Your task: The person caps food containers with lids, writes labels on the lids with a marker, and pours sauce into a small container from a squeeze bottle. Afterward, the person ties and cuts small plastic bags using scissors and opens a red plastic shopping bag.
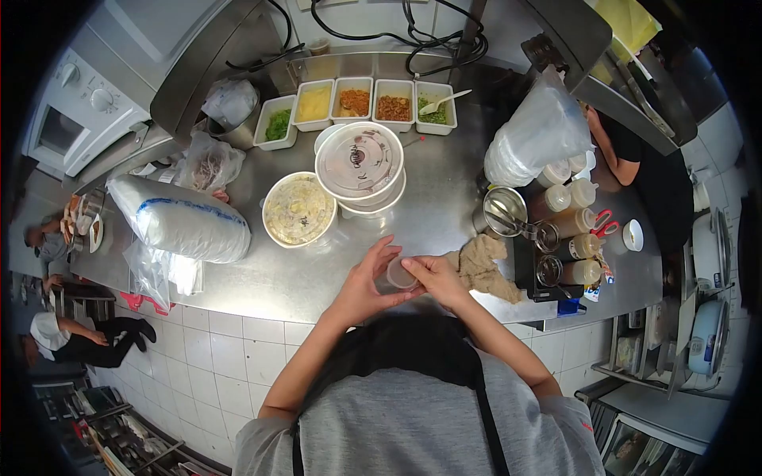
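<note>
A small clear round cup or lid (402, 274) is held between my two hands near the counter's front edge. My left hand (367, 278) curves round its left side, thumb below and fingers above. On the other side my right hand (436, 278) pinches the rim with thumb and fingertips. Beyond them stand a lidded tub with yellowish contents (299, 209) and a stack of lidded tubs topped by a dark-filled one (359, 161). A crumpled brown cloth (482, 268) lies just right of my right hand.
Five white trays of chopped food (354, 99) line the back. Bagged stacks stand left (186, 222) and right (536, 131). Beside a metal pot (505, 211) are sauce bottles (582, 246) and red scissors (606, 224). Another person's arm (611, 151) is at the right; others are at the far left.
</note>
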Demonstrator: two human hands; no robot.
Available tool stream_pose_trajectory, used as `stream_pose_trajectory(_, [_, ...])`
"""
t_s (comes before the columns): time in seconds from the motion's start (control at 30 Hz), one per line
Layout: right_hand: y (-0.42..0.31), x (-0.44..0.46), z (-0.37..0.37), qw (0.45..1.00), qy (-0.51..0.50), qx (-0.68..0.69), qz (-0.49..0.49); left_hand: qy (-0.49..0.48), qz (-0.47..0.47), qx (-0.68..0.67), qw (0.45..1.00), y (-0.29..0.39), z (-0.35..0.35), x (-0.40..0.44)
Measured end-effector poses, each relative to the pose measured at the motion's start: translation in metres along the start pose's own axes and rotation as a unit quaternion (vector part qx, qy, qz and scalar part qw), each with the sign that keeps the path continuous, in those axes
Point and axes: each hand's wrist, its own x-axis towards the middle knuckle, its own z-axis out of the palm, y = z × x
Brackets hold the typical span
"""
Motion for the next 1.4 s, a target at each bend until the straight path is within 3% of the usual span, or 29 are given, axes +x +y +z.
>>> stream_pose_trajectory(0.1, [0.004, -0.001, 0.001, 0.998, 0.027, -0.051, -0.019, 0.035, -0.106, -0.158, 0.981, -0.017, 0.007, -0.005])
stream_pose_trajectory(0.2, [0.016, 0.003, -0.001, 0.992, 0.031, -0.098, -0.067, 0.026, -0.194, -0.227, 0.954, -0.042, 0.005, -0.005])
stream_pose_trajectory(0.33, [0.033, 0.004, -0.012, 0.996, -0.029, -0.083, -0.031, 0.034, -0.190, -0.207, 0.959, -0.041, 0.016, -0.005])
stream_pose_trajectory(0.8, [0.056, -0.010, -0.028, 0.994, 0.070, -0.063, -0.047, 0.000, -0.202, -0.197, 0.959, -0.056, 0.042, 0.008])
stream_pose_trajectory(0.97, [0.062, -0.011, -0.038, 0.993, 0.056, -0.088, -0.055, -0.004, -0.231, -0.167, 0.959, -0.057, 0.051, 0.011])
stream_pose_trajectory(1.03, [0.054, -0.018, -0.045, 0.990, 0.042, -0.125, -0.051, -0.013, -0.249, -0.135, 0.959, -0.049, 0.052, 0.014])
stream_pose_trajectory(1.07, [0.062, -0.009, -0.049, 0.961, 0.047, -0.258, -0.090, -0.026, -0.254, -0.113, 0.960, -0.049, 0.049, 0.018])
stream_pose_trajectory(1.2, [0.025, -0.030, -0.060, 0.967, 0.068, -0.228, -0.092, -0.009, -0.200, 0.060, 0.978, -0.042, 0.036, 0.037])
stream_pose_trajectory(1.3, [-0.026, -0.072, -0.106, 0.963, -0.090, -0.224, -0.121, 0.023, -0.071, 0.258, 0.963, -0.051, 0.031, 0.049])
stream_pose_trajectory(1.4, [-0.054, -0.121, -0.156, 0.949, -0.149, -0.154, -0.232, 0.032, 0.007, 0.410, 0.912, -0.038, 0.056, 0.055])
